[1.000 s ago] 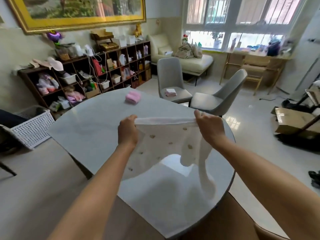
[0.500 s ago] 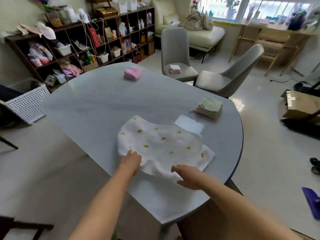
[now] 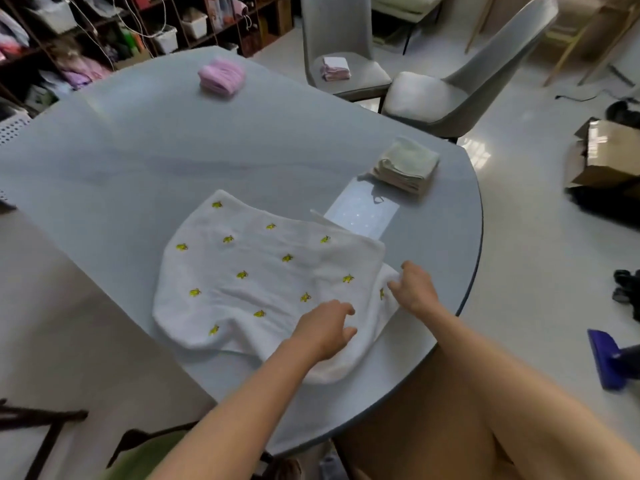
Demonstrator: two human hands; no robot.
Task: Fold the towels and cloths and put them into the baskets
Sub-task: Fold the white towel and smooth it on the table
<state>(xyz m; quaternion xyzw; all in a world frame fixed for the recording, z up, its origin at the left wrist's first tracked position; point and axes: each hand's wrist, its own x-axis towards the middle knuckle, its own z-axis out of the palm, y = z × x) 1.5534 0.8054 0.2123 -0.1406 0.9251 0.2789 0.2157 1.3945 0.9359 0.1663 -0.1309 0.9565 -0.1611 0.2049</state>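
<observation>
A white towel (image 3: 263,275) with small yellow prints lies spread and rumpled on the round grey table (image 3: 138,161), its near edge folded under. My left hand (image 3: 325,329) rests on the towel's near right part with its fingers loosely spread. At the towel's right edge, the fingers of my right hand (image 3: 415,289) pinch the cloth. A folded pink cloth (image 3: 221,76) sits at the far side of the table. A stack of folded pale green cloths (image 3: 407,166) lies near the right rim. Only a corner of a white perforated basket (image 3: 10,129) shows at the far left.
Two grey chairs stand beyond the table; one chair (image 3: 349,74) carries a small folded cloth (image 3: 334,67). Cluttered shelves (image 3: 104,32) line the back. A cardboard box (image 3: 609,154) and a blue object (image 3: 606,358) lie on the floor to the right.
The towel, held up by its top edge a second ago, now lies on the table. Both hands have shifted right, the right hand to the towel's right edge.
</observation>
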